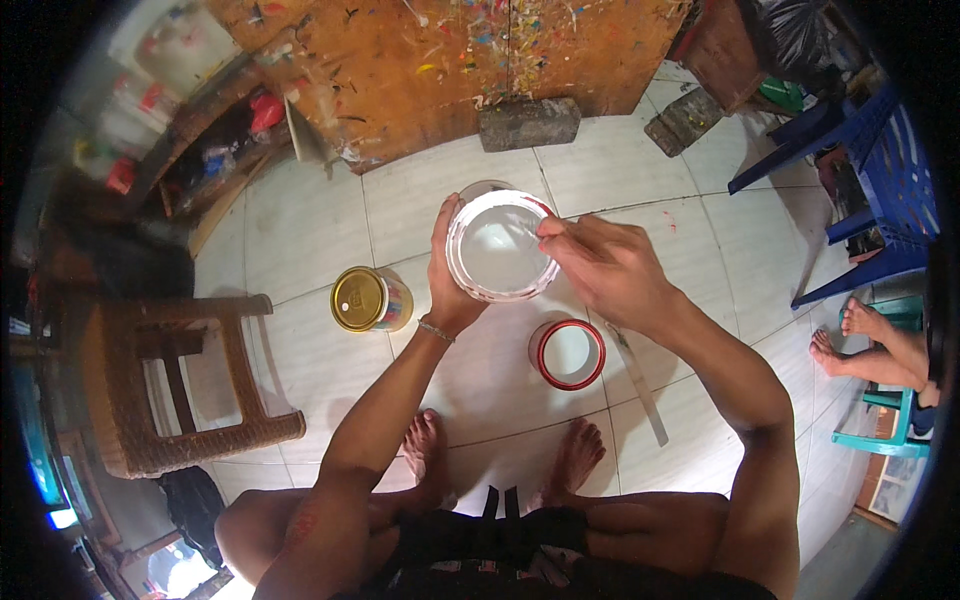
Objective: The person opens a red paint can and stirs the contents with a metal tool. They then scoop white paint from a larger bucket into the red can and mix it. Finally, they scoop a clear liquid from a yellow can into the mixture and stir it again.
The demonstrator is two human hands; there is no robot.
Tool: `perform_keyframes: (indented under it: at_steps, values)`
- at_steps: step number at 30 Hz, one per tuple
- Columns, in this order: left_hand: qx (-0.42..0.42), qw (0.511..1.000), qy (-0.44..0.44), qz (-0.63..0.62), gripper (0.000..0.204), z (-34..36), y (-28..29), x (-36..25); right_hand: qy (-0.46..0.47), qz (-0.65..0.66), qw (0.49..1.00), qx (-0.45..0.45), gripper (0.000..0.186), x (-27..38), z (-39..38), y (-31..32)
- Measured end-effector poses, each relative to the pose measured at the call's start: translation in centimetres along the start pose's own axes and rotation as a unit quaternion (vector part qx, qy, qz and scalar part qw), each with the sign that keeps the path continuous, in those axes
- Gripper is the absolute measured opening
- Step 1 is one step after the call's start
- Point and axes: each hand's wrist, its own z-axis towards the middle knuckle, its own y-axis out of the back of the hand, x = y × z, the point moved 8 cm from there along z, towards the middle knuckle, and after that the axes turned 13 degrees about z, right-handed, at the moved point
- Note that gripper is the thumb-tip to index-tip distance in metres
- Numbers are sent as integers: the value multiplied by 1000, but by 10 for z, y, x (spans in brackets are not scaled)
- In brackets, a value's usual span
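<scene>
- The tub (455, 262) is in front of the person, ahead of the feet (428, 440), and looks raised off the floor (480, 410); its open mouth faces up toward the head.
- The left hand (447, 275) grips the tub's left side, palm against the wall. This seems a sound hold; it should stay firm enough that the tub does not twist under the other hand's push.
- The right hand (612, 265) is closed in a pinch at the right of the rim, apparently on a thin stick (527, 229) that reaches inside; the fingers hide most of it.
- The step looks like stirring or scraping the pale contents (493, 248). Slow sweeps round the wall and across the bottom would likely work best, with the stick's tip low.
- The rim is smeared with white and some reddish marks, so fingers are best held clear of it; a wet edge could spoil the grip.
- The tub should be level: how full it is cannot be judged from here, and tipping might spill it.
- The red-rimmed pot (541, 366) stands open near the feet, with the strip (640, 388) just beside it and the gold-lidded can (362, 300) to the left; elbows and drips should avoid all three.
</scene>
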Motion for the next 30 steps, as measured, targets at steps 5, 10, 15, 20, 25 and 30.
perform_keyframes:
  at_steps: [5,10,15,20,25,30]
  values:
    - [-24,992,-33,123,129,2,5,-4,4,-10,1000,4,23,1,-1,3]
    - [-31,990,-58,124,121,-1,2,-14,-11,-79,995,58,22,1,-12,-14]
    - [-35,989,-41,141,125,-1,4,-8,15,-71,997,25,16,7,-3,-5]
    - [-63,979,-79,179,124,2,5,-20,65,-100,992,47,20,13,-12,-19]
    - [-54,961,-115,244,122,7,2,-44,81,-185,975,96,24,13,-19,-35]
    - [-55,973,-86,209,118,7,4,-30,86,-141,982,93,23,16,-18,-28]
